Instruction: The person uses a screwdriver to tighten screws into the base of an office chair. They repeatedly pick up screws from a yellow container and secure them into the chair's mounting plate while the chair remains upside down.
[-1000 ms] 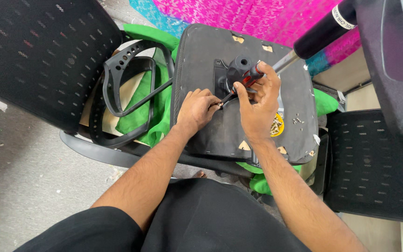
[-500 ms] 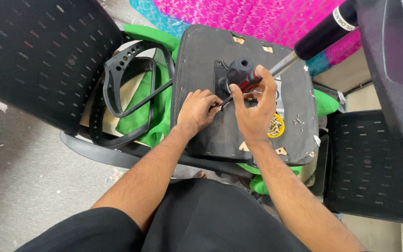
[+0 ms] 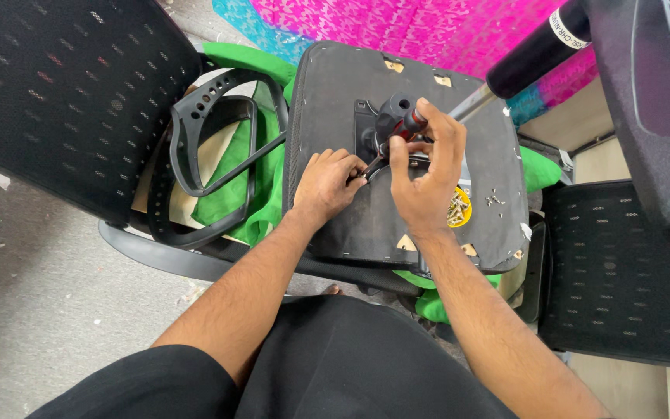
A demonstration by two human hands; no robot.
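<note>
Black fabric covers the underside of an upturned seat [image 3: 335, 109] that lies across green cloth [image 3: 261, 194] in the head view. The right hand [image 3: 426, 174] is closed around a screwdriver [image 3: 397, 124] with a black and red handle, its tip slanting down toward the left hand [image 3: 327, 185]. The left hand rests on the seat, fingers curled, pinching something small at the screwdriver's tip; what it is cannot be told. A black bracket [image 3: 366, 124] sits on the seat just behind the handle. A yellow dish of screws [image 3: 457, 208] lies beside the right wrist, loose screws [image 3: 495, 199] near it. A black armrest [image 3: 211, 155] lies left of the seat. A gas cylinder [image 3: 533, 50] slants in from the upper right.
</note>
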